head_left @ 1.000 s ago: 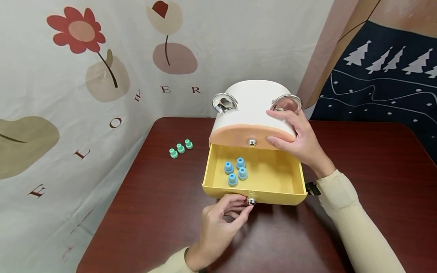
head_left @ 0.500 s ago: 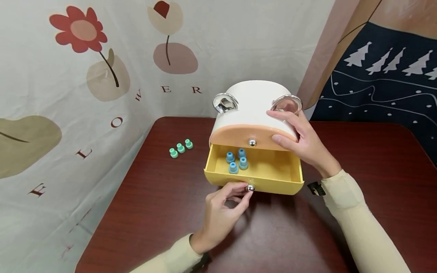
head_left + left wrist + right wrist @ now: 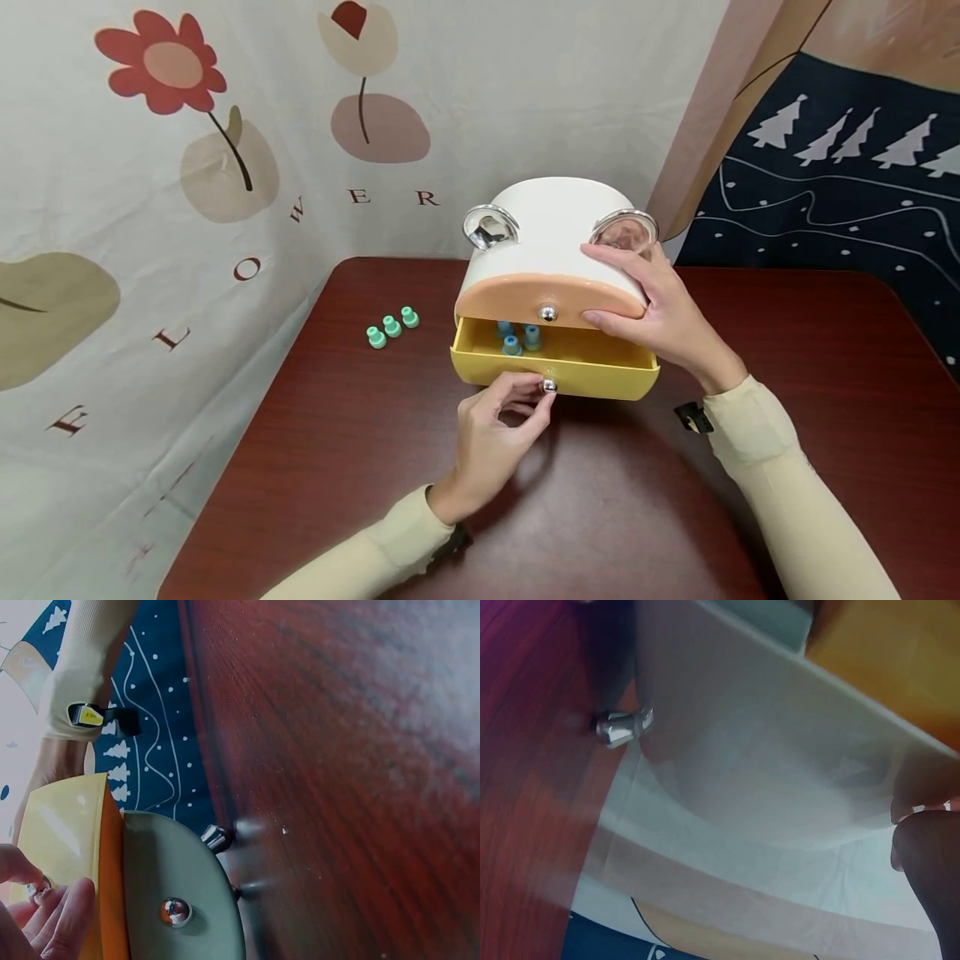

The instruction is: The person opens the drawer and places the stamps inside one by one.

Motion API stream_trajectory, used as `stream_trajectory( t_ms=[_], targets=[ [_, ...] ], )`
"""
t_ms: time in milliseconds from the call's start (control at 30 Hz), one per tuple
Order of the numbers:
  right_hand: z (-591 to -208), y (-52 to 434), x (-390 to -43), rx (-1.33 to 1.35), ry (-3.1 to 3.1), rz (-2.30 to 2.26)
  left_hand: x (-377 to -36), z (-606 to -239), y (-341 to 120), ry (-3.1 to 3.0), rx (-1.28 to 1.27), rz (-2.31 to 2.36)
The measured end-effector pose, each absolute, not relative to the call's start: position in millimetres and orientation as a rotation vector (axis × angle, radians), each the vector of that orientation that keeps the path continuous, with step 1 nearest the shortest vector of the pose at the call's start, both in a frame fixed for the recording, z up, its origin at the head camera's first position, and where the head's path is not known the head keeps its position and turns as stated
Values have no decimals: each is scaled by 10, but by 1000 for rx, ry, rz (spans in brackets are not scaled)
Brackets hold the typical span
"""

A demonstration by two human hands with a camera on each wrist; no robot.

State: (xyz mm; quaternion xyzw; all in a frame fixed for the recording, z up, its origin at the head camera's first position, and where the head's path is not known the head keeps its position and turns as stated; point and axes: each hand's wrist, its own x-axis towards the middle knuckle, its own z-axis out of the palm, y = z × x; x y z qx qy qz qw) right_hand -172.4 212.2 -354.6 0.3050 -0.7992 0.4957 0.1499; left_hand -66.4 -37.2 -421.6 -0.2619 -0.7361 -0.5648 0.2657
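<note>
A small white drawer box [image 3: 558, 225] with silver ears stands on the table. Its yellow drawer [image 3: 600, 382] is partly pulled out beneath an orange drawer front [image 3: 502, 298]. My left hand [image 3: 491, 433] pinches the drawer's silver knob [image 3: 550, 386] between thumb and fingers. Inside the drawer, at its left, sit several blue stepped pegs [image 3: 512, 345], some partly hidden under the orange front. My right hand [image 3: 667, 312] grips the box's right side, thumb on the orange front and fingers by the right ear. The left wrist view shows a grey-green lower drawer [image 3: 161, 855], pushed in.
Three green stepped pegs [image 3: 392, 326] stand in a row on the dark red wooden table [image 3: 322, 467], left of the box. Behind the table hangs a printed flower cloth [image 3: 480, 100]; a navy cloth with white trees [image 3: 832, 192] is at the right. Silver feet [image 3: 616, 729] support the box.
The yellow drawer has slid inward, away from me, with my left hand on its knob. The blue pegs moved in with it. My right hand stays on the box.
</note>
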Motion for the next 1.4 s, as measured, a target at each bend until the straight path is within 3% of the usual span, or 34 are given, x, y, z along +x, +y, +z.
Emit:
stream_trajectory(
  t_ms=[767,1400],
  targets=[
    [-3556,2070,-1693,884,-2205,1474,-1039,-4187,-342,-2038,-624,-1555],
    [-3628,2070,-1780,901,-2205,1389,-1099,-4297,-411,-2176,-526,-1474]
  ],
)
